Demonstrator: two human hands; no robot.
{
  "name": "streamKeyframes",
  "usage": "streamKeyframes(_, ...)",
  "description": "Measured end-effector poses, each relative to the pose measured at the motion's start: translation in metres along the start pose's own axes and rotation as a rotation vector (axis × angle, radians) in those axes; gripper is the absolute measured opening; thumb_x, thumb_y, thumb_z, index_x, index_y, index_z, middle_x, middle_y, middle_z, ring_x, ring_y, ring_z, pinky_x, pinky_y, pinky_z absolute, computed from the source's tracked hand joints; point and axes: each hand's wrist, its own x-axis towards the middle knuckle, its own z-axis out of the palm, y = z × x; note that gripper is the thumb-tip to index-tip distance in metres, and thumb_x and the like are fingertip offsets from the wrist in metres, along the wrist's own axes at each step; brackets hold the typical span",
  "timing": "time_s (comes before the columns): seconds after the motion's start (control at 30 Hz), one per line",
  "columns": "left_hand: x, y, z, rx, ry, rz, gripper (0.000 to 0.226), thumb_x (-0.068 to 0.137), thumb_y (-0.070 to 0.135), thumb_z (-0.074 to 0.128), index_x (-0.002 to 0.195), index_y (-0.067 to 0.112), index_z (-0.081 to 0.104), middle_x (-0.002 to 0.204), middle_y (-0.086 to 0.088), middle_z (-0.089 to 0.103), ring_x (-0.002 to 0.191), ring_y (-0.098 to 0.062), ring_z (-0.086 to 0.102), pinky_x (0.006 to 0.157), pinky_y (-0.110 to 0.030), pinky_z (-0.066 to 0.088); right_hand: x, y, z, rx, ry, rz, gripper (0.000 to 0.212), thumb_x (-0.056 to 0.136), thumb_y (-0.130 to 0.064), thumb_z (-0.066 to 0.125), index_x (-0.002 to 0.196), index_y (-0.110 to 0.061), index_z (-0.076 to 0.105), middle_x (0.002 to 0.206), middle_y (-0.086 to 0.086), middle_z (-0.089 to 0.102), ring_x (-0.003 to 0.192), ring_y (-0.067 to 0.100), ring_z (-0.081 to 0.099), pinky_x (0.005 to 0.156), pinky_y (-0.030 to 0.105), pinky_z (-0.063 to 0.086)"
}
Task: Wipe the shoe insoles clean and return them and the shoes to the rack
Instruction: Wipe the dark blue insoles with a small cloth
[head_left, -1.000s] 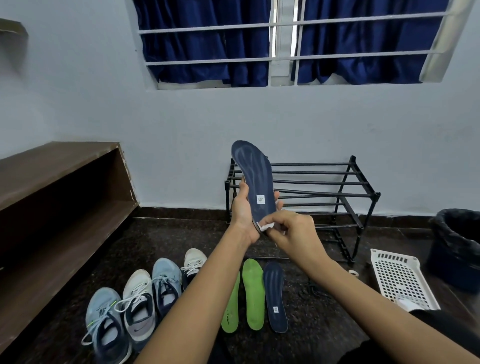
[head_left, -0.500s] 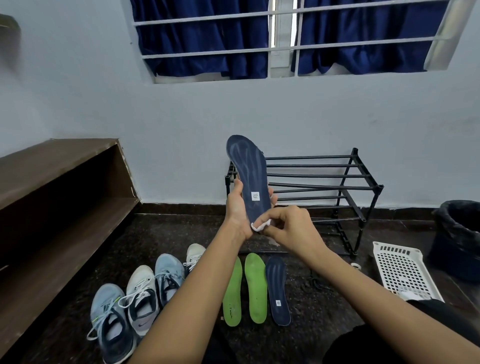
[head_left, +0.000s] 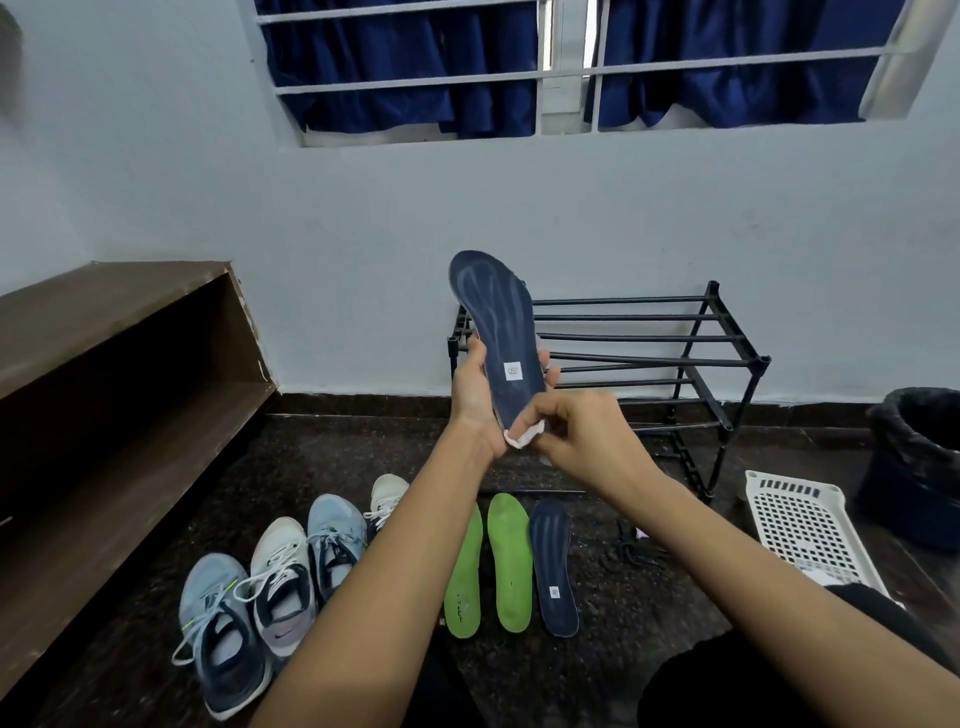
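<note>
One navy insole (head_left: 498, 322) is standing upright before the rack (head_left: 675, 338): left hand (head_left: 475, 400) is gripping its lower half, right hand (head_left: 587, 441) is pinching a white wipe (head_left: 524, 437) against its bottom edge.

The right hand (head_left: 587, 441) slid the white wipe (head_left: 524, 438) from the side of the heel of the dark blue insole (head_left: 493, 322) round to its bottom end, nearer the left hand (head_left: 475, 395). The insole rose slightly against the rack (head_left: 649, 338).
</note>
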Motion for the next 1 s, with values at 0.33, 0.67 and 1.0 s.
streamKeyframes(0.33,-0.006,-0.018,0.007,0.111,0.084,0.026,0.063,0.100,0.057,0.031,0.093,0.006,0.068,0.078,-0.009,0.070,0.076,-0.020,0.065,0.075,-0.034,0.053,0.001,0.007,0.013,0.033,0.243,-0.093,0.021,0.074,0.007,0.062,0.080,-0.012,0.070,0.072,-0.012,0.063,0.066,-0.010,0.053,0.065,-0.001,0.034)
streamKeyframes(0.67,-0.001,-0.012,0.003,0.062,0.083,0.018,0.054,0.099,0.054,0.037,0.102,0.006,0.061,0.082,-0.011,0.060,0.073,-0.022,0.059,0.071,-0.036,0.054,-0.002,0.006,-0.005,0.004,-0.011,0.097,0.024,0.072,0.003,0.069,0.077,-0.020,0.075,0.062,-0.006,0.063,0.054,-0.002,0.052,0.059,0.006,0.038)
streamKeyframes(1.0,-0.004,-0.024,0.007,0.158,0.103,-0.027,0.062,0.101,0.056,0.031,0.094,0.006,0.067,0.078,-0.009,0.068,0.069,-0.020,0.068,0.065,-0.030,0.056,0.000,0.015,0.005,-0.093,0.257,-0.070,0.023,0.068,0.007,0.066,0.078,-0.011,0.074,0.073,0.004,0.071,0.069,0.014,0.060,0.068,0.017,0.045)
